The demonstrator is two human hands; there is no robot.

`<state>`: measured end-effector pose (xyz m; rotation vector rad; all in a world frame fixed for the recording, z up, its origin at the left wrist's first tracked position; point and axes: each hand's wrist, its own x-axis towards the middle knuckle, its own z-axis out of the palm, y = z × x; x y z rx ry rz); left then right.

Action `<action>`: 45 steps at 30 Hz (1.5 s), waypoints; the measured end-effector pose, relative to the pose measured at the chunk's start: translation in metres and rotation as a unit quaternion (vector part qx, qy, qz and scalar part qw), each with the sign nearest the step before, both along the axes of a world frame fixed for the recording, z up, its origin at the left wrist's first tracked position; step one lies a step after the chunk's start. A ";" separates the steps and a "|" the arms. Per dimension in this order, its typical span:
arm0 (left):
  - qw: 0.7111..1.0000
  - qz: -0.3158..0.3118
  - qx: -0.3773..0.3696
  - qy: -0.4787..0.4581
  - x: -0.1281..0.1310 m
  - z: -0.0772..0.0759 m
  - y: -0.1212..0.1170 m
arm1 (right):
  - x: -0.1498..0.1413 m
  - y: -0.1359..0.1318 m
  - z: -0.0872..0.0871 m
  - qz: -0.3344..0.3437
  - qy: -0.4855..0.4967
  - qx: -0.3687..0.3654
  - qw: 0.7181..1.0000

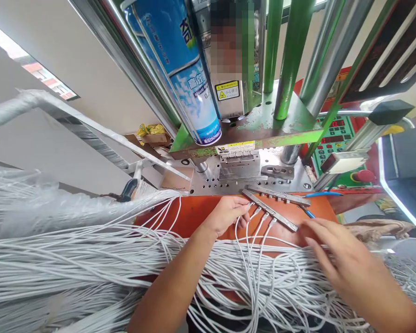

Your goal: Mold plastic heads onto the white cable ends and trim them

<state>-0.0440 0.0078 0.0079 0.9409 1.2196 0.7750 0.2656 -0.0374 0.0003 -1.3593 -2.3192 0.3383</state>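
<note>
My left hand [229, 215] is closed in a pinch on the end of a white cable [238, 233], at the left end of a narrow metal bar [272, 212]. Several white cables with plug-like ends run into that bar's near side. My right hand [336, 252], fingers stretched out and slightly blurred, hovers by the bar's right end; a firm touch cannot be made out. Just behind lies a second metal bar [291, 198] with small pegs along its edge. Both bars rest on an orange surface [201, 210].
A press with a green plate [263, 132] stands ahead over a steel bed [211, 185] with a metal block [239, 166]. A blue spray can [180, 78] stands on the plate. Bundled white cables [107, 259] spread across the front. At right is a control panel [336, 138] with a red button [364, 175].
</note>
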 end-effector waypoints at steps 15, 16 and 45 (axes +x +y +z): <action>0.995 0.015 -0.051 0.088 0.010 -0.003 0.005 | -0.051 0.029 -0.036 0.029 0.074 -0.001 0.997; 0.994 0.017 -0.052 0.093 0.011 -0.003 0.005 | -0.052 0.030 -0.037 0.040 0.076 -0.004 0.996; 0.848 -0.053 0.276 0.449 0.025 0.022 -0.026 | -0.055 0.035 -0.042 0.042 0.101 -0.064 0.992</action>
